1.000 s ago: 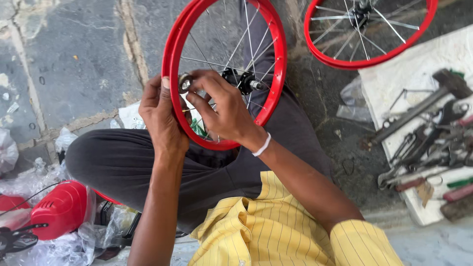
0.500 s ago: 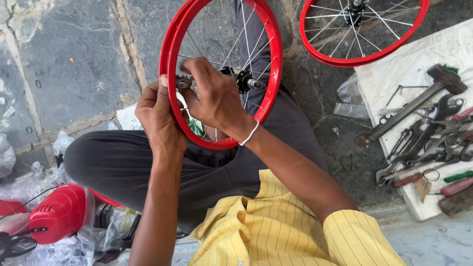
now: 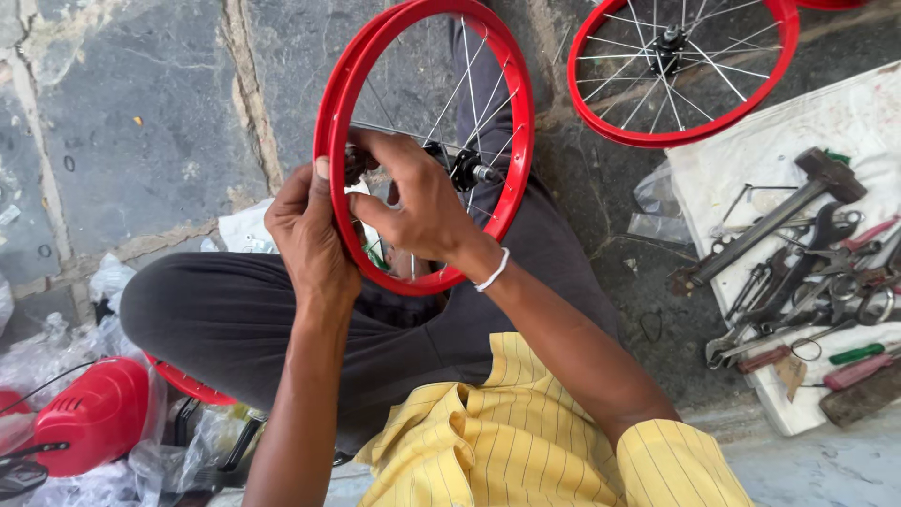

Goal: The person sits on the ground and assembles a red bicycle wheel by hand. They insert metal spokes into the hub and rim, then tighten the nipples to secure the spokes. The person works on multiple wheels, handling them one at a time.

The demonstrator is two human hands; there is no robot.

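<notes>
Across the lap, the red wheel rim is held upright. Left hand is clamped on its 9 o'clock edge; right hand is pinched on a spoke fitting inside. Slippage could trap fingers between spokes.

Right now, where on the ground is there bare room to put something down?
The stone floor left of the held red wheel is bare, bordered below by the person's knee. The white cloth at right is crowded with tools; only its upper strip is free. The lower left is cluttered with plastic wrapping and a red part.
</notes>
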